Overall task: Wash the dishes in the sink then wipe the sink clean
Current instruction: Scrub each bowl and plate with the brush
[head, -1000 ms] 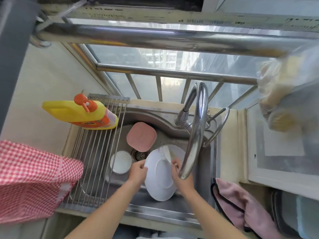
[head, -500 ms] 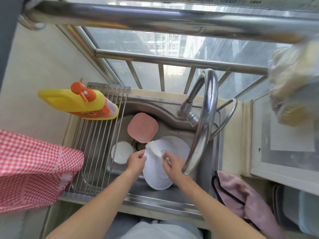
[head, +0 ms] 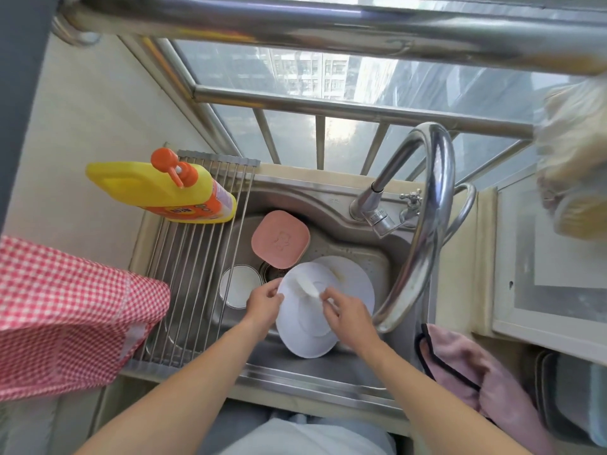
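Big steel sink [head: 328, 362] takes up most of the view, curved faucet [head: 427, 231] arching over its right side. Roll-up drying rack [head: 184, 290] covers the left part, yellow soap bottle [head: 157, 188] lying on it. Over the basin, a white plate [head: 305, 330] sits tilted, left hand [head: 262, 305] pinching its left rim. Right hand [head: 348, 315] has fingers curled around a pale sponge or cloth [head: 307, 285] pressed on the plate. Pink square dish [head: 281, 239] and small white bowl [head: 239, 285] sit in the basin.

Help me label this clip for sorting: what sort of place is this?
Most likely a small home kitchen by a high window. A steel sink with a curved tap holds plates, a yellow soap bottle stands on a drying rack, and tall buildings show through the barred glass.
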A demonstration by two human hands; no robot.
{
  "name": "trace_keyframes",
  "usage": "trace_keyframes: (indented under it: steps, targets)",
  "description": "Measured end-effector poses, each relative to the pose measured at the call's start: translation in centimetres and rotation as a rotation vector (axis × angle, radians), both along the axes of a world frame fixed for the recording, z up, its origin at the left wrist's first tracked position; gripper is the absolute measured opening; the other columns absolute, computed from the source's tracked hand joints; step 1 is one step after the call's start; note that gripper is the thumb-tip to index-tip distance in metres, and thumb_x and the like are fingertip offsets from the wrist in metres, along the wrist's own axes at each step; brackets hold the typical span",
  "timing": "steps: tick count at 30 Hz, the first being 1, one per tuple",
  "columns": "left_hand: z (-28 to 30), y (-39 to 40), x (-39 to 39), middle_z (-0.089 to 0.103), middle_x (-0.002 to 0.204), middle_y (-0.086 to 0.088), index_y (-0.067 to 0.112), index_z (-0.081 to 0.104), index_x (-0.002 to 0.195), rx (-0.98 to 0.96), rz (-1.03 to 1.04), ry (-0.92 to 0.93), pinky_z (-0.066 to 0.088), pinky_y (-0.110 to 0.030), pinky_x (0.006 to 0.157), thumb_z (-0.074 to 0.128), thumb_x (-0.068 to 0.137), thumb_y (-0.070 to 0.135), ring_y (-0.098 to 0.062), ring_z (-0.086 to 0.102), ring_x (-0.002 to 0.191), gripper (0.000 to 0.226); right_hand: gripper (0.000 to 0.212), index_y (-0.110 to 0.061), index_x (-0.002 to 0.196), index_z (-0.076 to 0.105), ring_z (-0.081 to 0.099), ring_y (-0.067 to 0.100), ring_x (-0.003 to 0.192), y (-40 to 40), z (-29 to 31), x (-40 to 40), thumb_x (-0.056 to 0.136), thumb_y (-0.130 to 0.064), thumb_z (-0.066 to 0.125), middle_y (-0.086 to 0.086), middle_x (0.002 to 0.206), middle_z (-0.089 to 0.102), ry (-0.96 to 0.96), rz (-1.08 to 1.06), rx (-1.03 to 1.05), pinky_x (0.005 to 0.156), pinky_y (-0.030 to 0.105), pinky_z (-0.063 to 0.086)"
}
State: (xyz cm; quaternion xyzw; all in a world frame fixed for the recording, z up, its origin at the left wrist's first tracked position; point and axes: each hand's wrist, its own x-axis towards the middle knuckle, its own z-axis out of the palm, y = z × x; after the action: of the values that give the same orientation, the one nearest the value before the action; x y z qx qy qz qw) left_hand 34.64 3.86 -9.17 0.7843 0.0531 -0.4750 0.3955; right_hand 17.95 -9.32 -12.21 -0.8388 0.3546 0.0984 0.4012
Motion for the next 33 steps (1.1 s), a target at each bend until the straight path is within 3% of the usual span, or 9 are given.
trace_keyframes:
  steps: [4,6,10,13,15,19,22,27,33]
  targets:
    - [-0.3,0.2,0.4,0.076,0.104,0.006,0.027,0.073,0.121,0.018,-0.012,0.034,0.058,-0.029,0.086,0.052,0.090,-0.005,-0.017,0.070,0.101,0.049,0.012,-0.016,0.087,0.062,0.065,0.032,0.083,-2.0,-2.2,0.5,0.091,-0.019,0.051,0.006,0.076,0.066,0.261,-0.347,0.019,0.063,0.027,0.036]
    - [-0.4,0.3,0.6,0.077,0.103,0.007,0.029,0.072,0.121,0.043,-0.013,0.028,0.059,-0.034,0.088,0.052,0.089,-0.004,-0.018,0.070,0.101,0.050,0.011,-0.008,0.089,0.062,0.065,0.016,0.071,-1.3,-0.2,1.0,0.094,-0.013,0.054,0.005,0.066,0.059,0.142,-0.327,0.097,0.055,0.017,0.037]
    - [-0.9,0.4,0.9,0.077,0.099,0.009,0.030,0.074,0.116,0.052,-0.045,0.003,0.057,-0.045,0.094,0.055,0.088,0.001,-0.019,0.071,0.100,0.045,0.007,-0.021,0.097,0.058,0.050,0.007,0.071,1.0,2.1,0.9,0.095,-0.025,0.054,0.005,0.071,0.053,-0.047,0.048,0.036,0.057,0.003,0.031]
    - [-0.4,-0.1,0.9,0.078,0.096,0.009,0.032,0.075,0.111,0.051,-0.023,0.008,0.058,-0.039,0.092,0.053,0.088,-0.006,-0.019,0.071,0.099,0.049,0.013,-0.017,0.103,0.062,0.057,0.014,0.078,0.1,-0.4,0.5,0.098,-0.025,0.053,0.002,0.086,0.065,0.100,-0.243,0.046,0.054,0.004,0.033]
    - [-0.2,-0.3,0.8,0.078,0.095,0.009,0.034,0.074,0.108,0.043,-0.019,0.008,0.058,-0.035,0.090,0.053,0.088,-0.007,-0.018,0.071,0.099,0.050,0.012,-0.018,0.092,0.059,0.055,0.026,0.077,-0.7,-1.4,0.6,0.097,-0.016,0.047,0.010,0.091,0.068,0.250,-0.472,0.093,0.058,0.024,0.039]
    - [-0.1,-0.4,0.6,0.077,0.092,0.010,0.042,0.071,0.097,0.044,-0.028,-0.008,0.057,-0.039,0.091,0.054,0.089,-0.008,-0.019,0.070,0.095,0.053,0.013,-0.015,0.106,0.061,0.055,-0.002,0.071,0.9,1.1,2.2,0.101,-0.023,0.051,0.005,0.086,0.064,0.059,-0.289,0.120,0.059,0.011,0.035]
    - [-0.5,-0.1,0.7,0.076,0.094,0.009,0.043,0.073,0.100,0.044,-0.053,-0.016,0.054,-0.045,0.094,0.056,0.088,-0.004,-0.018,0.069,0.094,0.052,0.010,-0.014,0.095,0.058,0.049,0.006,0.064,1.6,2.1,3.0,0.100,-0.021,0.052,0.006,0.072,0.057,-0.089,-0.084,0.022,0.057,0.013,0.034]
    - [-0.1,-0.4,0.6,0.077,0.093,0.011,0.034,0.074,0.109,0.042,-0.026,0.003,0.058,-0.033,0.089,0.055,0.090,-0.007,-0.017,0.070,0.098,0.049,0.030,-0.015,0.123,0.056,0.065,0.029,0.104,-0.3,-2.1,0.5,0.098,-0.031,0.054,0.008,0.111,0.067,0.253,-0.519,0.138,0.060,0.020,0.034]
    - [-0.6,-0.1,0.8,0.077,0.095,0.003,0.037,0.074,0.105,0.058,-0.064,-0.024,0.056,-0.045,0.093,0.058,0.090,0.000,-0.027,0.069,0.101,0.043,0.012,-0.015,0.097,0.056,0.051,0.016,0.071,2.4,2.1,1.8,0.100,-0.024,0.049,0.002,0.072,0.059,-0.061,-0.025,0.046,0.054,0.019,0.028]
